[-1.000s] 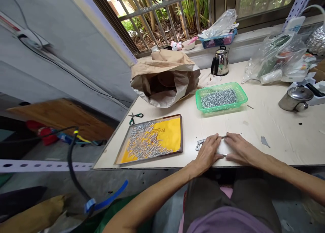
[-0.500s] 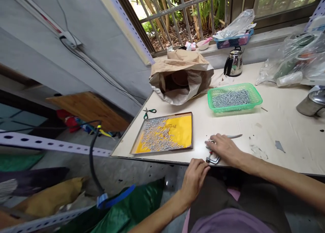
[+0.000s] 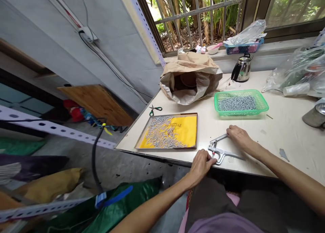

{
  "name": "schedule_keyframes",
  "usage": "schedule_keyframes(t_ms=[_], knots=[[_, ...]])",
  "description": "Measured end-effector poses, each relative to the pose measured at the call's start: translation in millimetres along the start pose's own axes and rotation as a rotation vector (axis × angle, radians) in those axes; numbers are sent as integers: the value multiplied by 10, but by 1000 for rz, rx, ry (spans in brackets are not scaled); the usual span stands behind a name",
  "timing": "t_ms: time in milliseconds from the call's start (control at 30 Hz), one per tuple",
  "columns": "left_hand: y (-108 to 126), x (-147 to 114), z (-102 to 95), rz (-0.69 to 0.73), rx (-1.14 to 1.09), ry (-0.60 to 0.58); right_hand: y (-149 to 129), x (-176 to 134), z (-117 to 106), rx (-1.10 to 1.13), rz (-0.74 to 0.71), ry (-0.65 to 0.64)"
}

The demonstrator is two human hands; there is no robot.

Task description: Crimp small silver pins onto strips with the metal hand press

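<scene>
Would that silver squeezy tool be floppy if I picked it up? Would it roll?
The silver tool would probably feel stiff, since its frame looks like metal. Its handles may swing, though, as they seem joined at one end. It probably wouldn't roll, because those handles spread apart instead of making one round shape.

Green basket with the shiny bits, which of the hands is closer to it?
Right. The right hand is on the near side of the green basket, at the metal tool's upper handle; the left hand is farther, by the table's front edge.
</scene>
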State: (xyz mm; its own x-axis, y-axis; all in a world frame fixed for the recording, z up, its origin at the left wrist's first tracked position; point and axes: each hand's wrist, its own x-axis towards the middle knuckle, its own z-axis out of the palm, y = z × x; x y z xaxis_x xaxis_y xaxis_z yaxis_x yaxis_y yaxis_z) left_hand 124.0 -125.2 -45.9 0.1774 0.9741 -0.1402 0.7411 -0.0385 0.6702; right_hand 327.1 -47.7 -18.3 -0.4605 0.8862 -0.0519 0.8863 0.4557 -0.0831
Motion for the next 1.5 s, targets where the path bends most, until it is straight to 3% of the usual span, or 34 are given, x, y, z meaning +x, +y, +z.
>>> schedule_keyframes(t_ms=[200, 400, 467, 567, 667, 733, 833, 967, 1100, 1200, 1367, 1500], knots=[[-64, -74, -11, 19, -108, 23, -411, -63, -20, 82, -470, -41], [-128, -217, 66, 25, -158, 116, -564, -87, 240, 162, -619, 3], [-159, -218, 90, 32, -163, 114, -567, -59, 266, 326, -594, 81], [-242, -116, -31, 122, -108, 111, -473, 30, 79, 610, -387, 363], [-376, 113, -417, 166, 169, 237, -179, 222, -333, 605, -98, 661], [-485, 304, -738, 87, 438, 308, 106, 389, -598, 496, 11, 764], [-655, 551, -1105, 19, 726, 199, 467, 549, -779, 273, 78, 725], [-846, 702, -1253, 83, 835, 32, 461, 326, -568, 157, 21, 524], [-854, 682, -1222, 163, 740, 110, 81, -221, -138, 307, -185, 210], [-660, 556, -1085, 138, 403, 179, -122, -511, 132, 267, -182, 74], [-255, 207, -563, -116, -337, -101, -232, -679, 293, 91, -167, 146], [-181, 65, -222, -241, -538, -116, -313, -767, 225, -27, -238, 327]])
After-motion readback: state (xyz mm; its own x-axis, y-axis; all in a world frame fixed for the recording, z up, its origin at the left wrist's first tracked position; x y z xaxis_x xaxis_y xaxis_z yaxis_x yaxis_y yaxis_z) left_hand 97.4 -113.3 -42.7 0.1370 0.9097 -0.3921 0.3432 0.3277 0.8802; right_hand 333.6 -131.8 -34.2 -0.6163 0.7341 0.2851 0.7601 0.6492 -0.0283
